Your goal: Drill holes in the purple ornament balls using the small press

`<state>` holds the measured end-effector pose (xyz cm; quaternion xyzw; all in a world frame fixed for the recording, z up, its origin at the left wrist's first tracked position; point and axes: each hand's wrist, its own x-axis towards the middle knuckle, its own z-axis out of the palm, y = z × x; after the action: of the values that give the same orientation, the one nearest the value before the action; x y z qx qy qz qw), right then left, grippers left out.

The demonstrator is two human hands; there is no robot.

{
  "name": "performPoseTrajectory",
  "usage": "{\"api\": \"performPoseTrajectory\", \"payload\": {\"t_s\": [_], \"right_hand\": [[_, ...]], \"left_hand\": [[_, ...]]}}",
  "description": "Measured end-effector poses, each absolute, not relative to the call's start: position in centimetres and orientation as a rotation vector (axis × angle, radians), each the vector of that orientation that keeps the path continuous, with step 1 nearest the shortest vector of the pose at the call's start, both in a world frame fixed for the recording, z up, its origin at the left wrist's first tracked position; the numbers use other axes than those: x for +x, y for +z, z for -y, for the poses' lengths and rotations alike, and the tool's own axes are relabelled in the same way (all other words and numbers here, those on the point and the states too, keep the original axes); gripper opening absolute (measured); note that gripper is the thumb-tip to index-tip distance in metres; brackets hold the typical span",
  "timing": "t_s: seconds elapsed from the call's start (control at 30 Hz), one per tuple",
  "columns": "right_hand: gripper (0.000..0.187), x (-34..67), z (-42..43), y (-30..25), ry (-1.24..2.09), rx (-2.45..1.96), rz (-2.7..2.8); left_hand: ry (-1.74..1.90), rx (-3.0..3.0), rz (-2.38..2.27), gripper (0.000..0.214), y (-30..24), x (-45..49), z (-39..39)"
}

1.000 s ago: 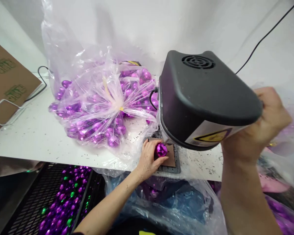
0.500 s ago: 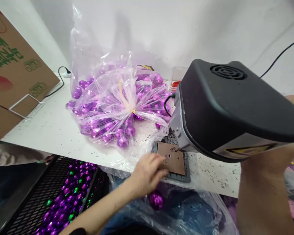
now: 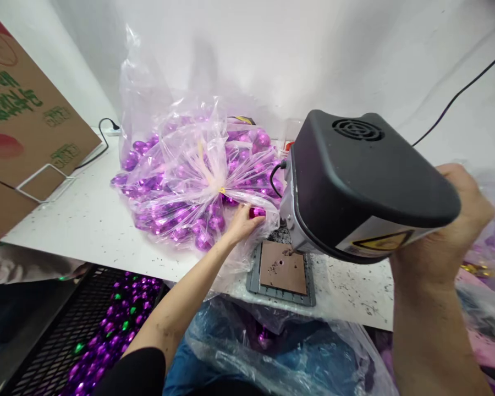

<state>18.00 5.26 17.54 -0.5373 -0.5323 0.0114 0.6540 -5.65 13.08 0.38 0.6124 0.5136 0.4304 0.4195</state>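
My left hand (image 3: 242, 222) reaches into the open edge of a clear plastic bag (image 3: 190, 165) full of shiny purple balls and closes on one purple ball (image 3: 257, 212). My right hand (image 3: 454, 231) is raised at the right behind the black machine head (image 3: 363, 181); its fingers are curled round something hidden by the housing. Under the machine's tip lies a brown pad on a grey base plate (image 3: 282, 269), with nothing on it.
A cardboard box (image 3: 20, 132) leans at the left on the white speckled table (image 3: 82, 220). A black mesh crate (image 3: 103, 335) with purple and green balls sits below the table's front edge. A plastic bag (image 3: 280, 352) hangs under the plate. Cables run along the wall.
A second ago my left hand held a purple ball on the pad. The ball then dropped into the bag below, and the hand moved up and left into the bag of balls.
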Motion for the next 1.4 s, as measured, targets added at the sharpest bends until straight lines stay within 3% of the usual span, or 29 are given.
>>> {"api": "performPoseTrajectory", "payload": {"t_s": [0.13,0.3,0.97,1.4], "right_hand": [[0.033,17.7,-5.4,17.5,-0.003,-1.214,1.218],[0.031,17.8,-5.6,17.3,-0.028,-1.203,1.221],[0.033,17.4,-5.1,17.4,0.020,-1.154,1.266],[0.034,17.5,-4.5,17.2,-0.105,-1.132,1.324]], "left_hand": [[0.976,1.080,-0.998,0.051,1.7,-9.3,-9.2],[0.816,0.736,-0.698,0.051,2.9,-10.0,-5.3],[0.851,1.991,-1.236,0.049,1.6,-2.5,-1.3],[1.010,2.077,-1.316,0.048,-1.1,-1.1,-1.3]]}}
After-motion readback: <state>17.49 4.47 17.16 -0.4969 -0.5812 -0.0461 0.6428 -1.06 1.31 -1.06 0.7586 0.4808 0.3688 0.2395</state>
